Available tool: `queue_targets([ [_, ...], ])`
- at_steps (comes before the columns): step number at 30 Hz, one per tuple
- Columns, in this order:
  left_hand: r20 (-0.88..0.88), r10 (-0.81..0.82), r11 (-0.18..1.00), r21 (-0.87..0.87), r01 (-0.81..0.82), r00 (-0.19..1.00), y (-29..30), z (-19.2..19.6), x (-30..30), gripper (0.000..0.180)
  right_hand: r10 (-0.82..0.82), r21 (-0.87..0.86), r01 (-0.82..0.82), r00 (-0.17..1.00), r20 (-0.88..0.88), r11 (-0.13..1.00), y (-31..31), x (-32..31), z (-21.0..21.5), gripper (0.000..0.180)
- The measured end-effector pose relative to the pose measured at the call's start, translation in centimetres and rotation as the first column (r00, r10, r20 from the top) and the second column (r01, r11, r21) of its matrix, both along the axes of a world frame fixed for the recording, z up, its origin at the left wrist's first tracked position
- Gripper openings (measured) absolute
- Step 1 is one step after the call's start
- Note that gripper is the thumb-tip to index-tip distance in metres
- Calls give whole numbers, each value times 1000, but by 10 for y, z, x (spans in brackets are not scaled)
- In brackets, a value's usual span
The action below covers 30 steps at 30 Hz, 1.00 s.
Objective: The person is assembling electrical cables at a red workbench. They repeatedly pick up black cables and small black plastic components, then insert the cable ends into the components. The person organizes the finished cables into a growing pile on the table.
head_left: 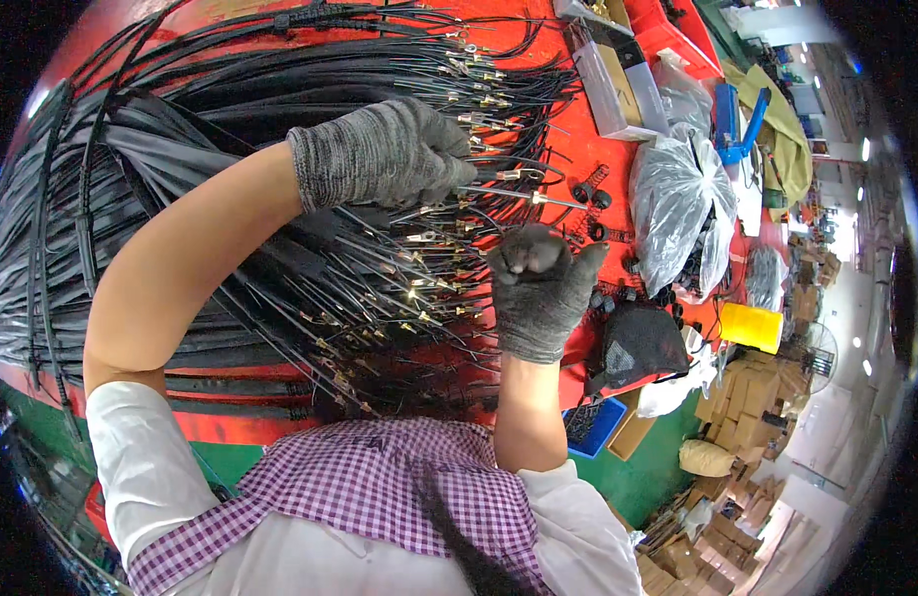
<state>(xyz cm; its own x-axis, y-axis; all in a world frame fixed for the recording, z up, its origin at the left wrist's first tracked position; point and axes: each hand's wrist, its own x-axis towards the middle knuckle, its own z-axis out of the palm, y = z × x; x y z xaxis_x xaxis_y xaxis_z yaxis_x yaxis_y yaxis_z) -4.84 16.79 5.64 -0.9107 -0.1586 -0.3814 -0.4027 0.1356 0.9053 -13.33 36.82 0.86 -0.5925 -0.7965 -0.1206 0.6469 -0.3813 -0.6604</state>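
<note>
My left hand (384,157), in a grey knit glove, is closed around a thin cable (509,193). The cable's end, with a brass-coloured fitting, sticks out to the right. Below and to the right of that end is my right hand (543,293), gloved, its fingers curled inward. Whatever the right hand holds, if anything, is hidden. Under both hands lies a large bundle of black cables (211,119), many of their ends carrying brass-coloured fittings. Black-capped springs (595,181) rest just right of the held cable's tip.
The red table (568,139) carries a clear plastic bag (683,199), a clear box (618,89), a black mesh bag (643,348) and a blue tool (739,124). A red bin (673,40) sits at the back. Right of my right forearm is a blue bin (596,429) of small parts.
</note>
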Motion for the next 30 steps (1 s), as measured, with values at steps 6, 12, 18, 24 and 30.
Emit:
queue_targets([
  [6, 116, -32, 999, -33, 36, 993, 2, 22, -1, 19, 63, -3, -63, 995, -79, 998, -1, -2, -2, 60],
  [12, 45, 2, 999, 41, -4, 999, 1, 9, 0, 19, 74, -45, -75, 997, -32, 996, -2, -3, -3, 62],
  [18, -12, -41, 999, -26, 41, 999, 1, 13, 2, 19, 22, -23, -23, 999, -41, 999, -6, 4, 7, 62],
  [24, -19, -20, 999, -49, 19, 1000, 2, 15, 3, 18, -33, 13, 33, 999, -32, 999, -8, 9, 11, 62],
  [30, 28, -18, 1000, 15, 18, 999, 1, 18, 1, 19, 71, -104, -74, 997, -33, 992, -8, 3, 7, 63],
])
